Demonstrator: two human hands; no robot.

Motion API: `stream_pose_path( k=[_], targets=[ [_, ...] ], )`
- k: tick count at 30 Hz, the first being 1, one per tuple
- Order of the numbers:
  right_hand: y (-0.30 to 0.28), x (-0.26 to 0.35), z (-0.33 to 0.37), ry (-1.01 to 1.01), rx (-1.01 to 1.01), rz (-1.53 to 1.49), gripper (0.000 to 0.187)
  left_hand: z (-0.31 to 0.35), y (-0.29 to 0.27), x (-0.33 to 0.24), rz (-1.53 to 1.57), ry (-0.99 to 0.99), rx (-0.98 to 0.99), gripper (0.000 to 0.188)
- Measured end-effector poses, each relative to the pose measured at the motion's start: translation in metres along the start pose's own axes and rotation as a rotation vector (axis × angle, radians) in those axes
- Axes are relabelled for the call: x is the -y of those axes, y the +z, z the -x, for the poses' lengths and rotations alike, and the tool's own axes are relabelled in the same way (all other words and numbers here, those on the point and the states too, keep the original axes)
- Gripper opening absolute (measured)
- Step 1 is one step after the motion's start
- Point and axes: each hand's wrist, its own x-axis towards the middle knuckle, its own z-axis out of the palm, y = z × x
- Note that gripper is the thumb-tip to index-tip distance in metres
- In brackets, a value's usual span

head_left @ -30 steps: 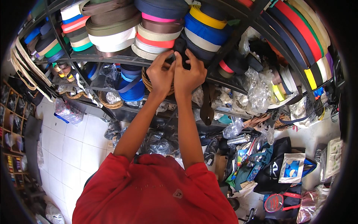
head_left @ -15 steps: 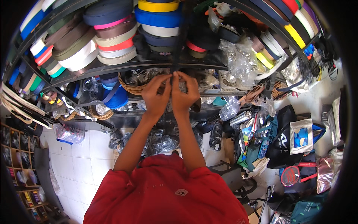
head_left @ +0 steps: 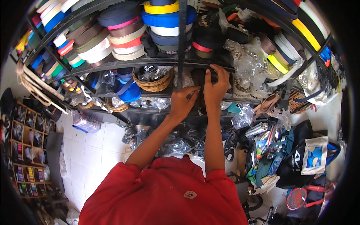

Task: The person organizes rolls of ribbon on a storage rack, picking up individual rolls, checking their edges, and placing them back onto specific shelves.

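In front of me, on the middle shelf, hangs or stands a dark brown-black strap (head_left: pixel 198 78), apparently loosely rolled. My left hand (head_left: pixel 182 103) is closed in a pinch at the strap's left side, thumb and forefinger together. My right hand (head_left: pixel 216 87) is raised at its right side, thumb and fingers apart and slightly curved, with dark material behind the gap. Whether those fingertips touch the strap is hard to tell. Left of the hands, a wicker basket (head_left: pixel 153 85) holds plastic-wrapped pieces.
A black shelf post (head_left: pixel 181 45) rises just left of the strap. Stacked webbing rolls (head_left: pixel 127 41) fill the shelf above. Clear bags of metal fittings (head_left: pixel 243 60) lie to the right. Below are dark bagged items (head_left: pixel 174 146); bags (head_left: pixel 296 157) crowd the floor at right.
My hands have moved from the shelf post rightward to the dark strap. They were together at the fingertips; now the right one is higher with its fingers spread. The view has shifted.
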Motion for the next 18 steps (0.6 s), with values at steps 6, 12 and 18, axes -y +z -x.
stream_pose_path(
  k=[6, 12, 18],
  targets=[
    [0.001, -0.001, 0.016, 0.052, 0.08, -0.062, 0.021, 0.032, -0.014, 0.012, -0.035, -0.183, 0.023, 0.02],
    [0.007, 0.003, 0.001, 0.097, -0.018, -0.028, 0.034, 0.041, -0.018, 0.017, 0.023, -0.294, -0.002, 0.02],
    [0.025, -0.002, -0.036, 0.19, -0.01, 0.206, 0.054, 0.037, -0.007, 0.013, 0.032, -0.252, -0.009, 0.016]
  ],
)
